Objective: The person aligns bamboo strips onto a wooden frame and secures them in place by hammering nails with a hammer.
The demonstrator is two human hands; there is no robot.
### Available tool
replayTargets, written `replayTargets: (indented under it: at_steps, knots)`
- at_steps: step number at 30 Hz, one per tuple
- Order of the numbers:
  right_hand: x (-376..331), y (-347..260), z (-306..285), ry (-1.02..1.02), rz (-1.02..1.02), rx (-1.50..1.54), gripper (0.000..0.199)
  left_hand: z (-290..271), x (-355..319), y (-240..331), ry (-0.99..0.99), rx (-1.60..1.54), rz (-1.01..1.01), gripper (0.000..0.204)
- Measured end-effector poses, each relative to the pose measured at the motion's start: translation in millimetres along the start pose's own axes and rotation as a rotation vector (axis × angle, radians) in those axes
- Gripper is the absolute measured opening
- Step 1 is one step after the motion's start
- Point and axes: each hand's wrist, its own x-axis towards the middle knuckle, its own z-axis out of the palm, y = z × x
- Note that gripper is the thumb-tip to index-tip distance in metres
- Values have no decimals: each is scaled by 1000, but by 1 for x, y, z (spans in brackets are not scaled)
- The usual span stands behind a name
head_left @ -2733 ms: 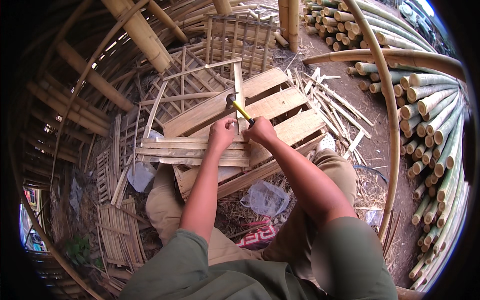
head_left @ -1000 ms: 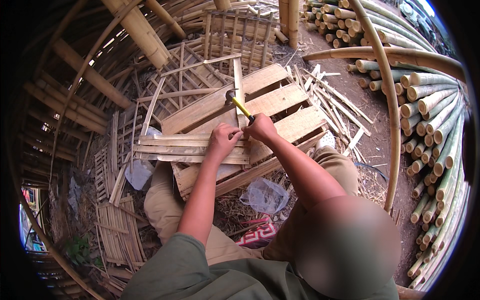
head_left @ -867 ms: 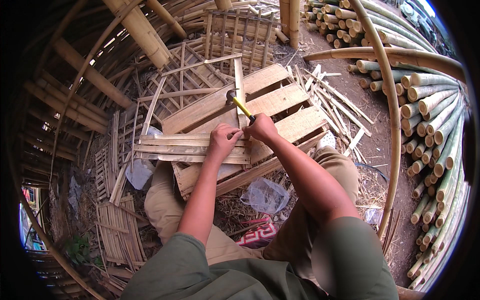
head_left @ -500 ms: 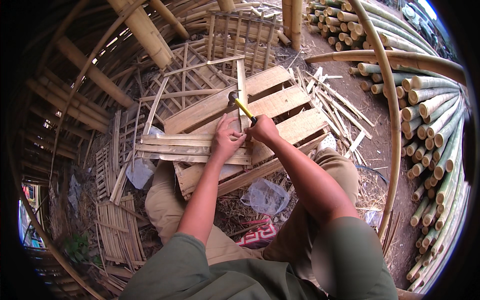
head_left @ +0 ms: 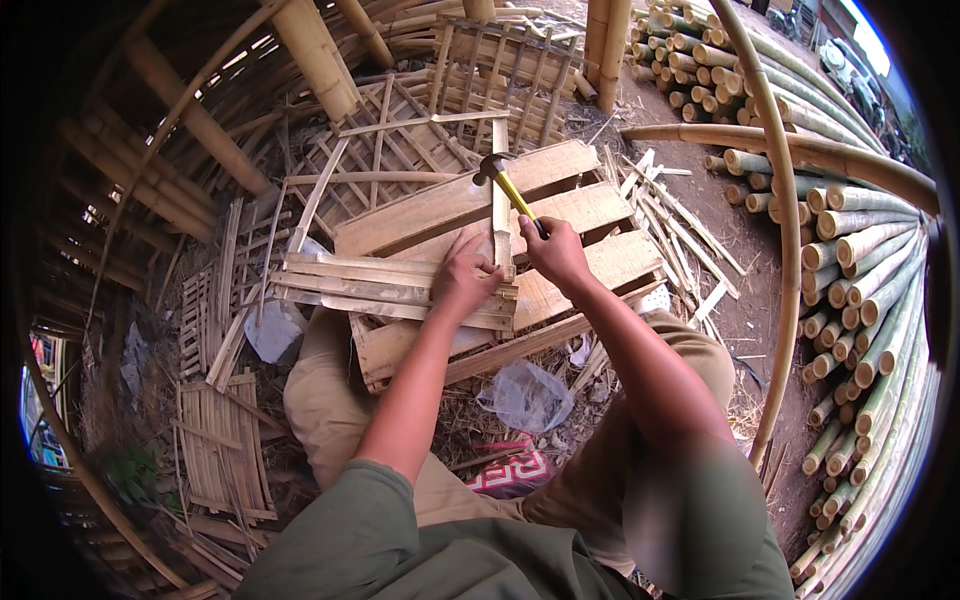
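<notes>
My right hand (head_left: 560, 250) grips a claw hammer (head_left: 513, 196) with a yellow and black handle. The hammer's dark head is raised over the wooden slatted platform. On the bamboo slats (head_left: 375, 272) rests my left hand (head_left: 467, 276), its fingers bent and its thumb and forefinger close together by the corner joint. Whatever lies between those fingertips is too small to make out. An upright bamboo strip (head_left: 501, 205) crosses the slat ends there, part of a light frame lying on the wooden platform (head_left: 590, 262).
Split bamboo offcuts (head_left: 685, 215) lie right of the platform. Bamboo poles (head_left: 860, 260) are stacked at the far right, behind a curved bamboo pole (head_left: 790, 250). A clear plastic bag (head_left: 528, 396) sits between my legs. Slatted bamboo panels (head_left: 222, 440) lie at left.
My right hand has lifted slightly to the right with the hammer, away from the corner joint. My left hand stays by the slat ends, its fingers slightly shifted. The whole view has tilted a little.
</notes>
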Motion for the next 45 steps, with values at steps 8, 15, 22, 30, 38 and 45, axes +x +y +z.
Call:
replayTargets:
  at_steps: [8,15,22,30,38,45]
  knots:
    - [-39,12,-46,-43,-205,-156,38,4,-3,5,42,-5,-77,17]
    - [-73,26,-61,-86,-204,-368,38,1,-3,10,38,3,-79,16]
    - [-83,23,-61,-47,-330,-474,39,2,-5,6,34,18,-88,17]
    - [-83,30,-52,-58,-352,-561,38,3,-4,6,22,13,-69,17]
    - [-84,42,-46,-39,-319,-545,36,1,-5,4,40,6,-4,14]
    - [-87,39,-46,-58,-328,-547,36,-3,-7,12,18,-49,-64,18]
